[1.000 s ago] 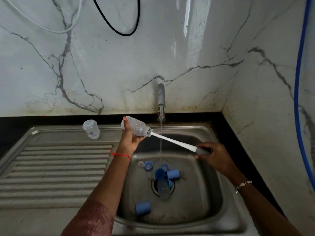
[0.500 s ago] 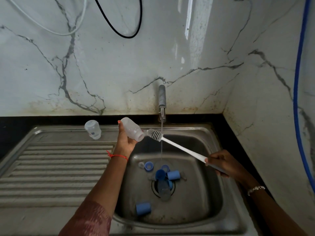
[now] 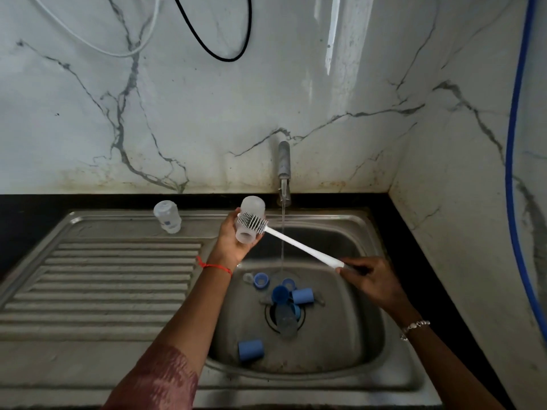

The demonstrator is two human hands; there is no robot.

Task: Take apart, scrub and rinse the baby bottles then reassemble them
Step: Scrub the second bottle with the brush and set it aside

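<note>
Bristles of white brush [image 3: 291,240] cross frosted bottle [image 3: 252,206] held by left hand [image 3: 229,244]; right hand [image 3: 373,283] clasps the slim handle.

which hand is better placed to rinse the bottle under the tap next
Left: the left hand grips the bottle just beside the stream; the right hand holds the brush.
</note>
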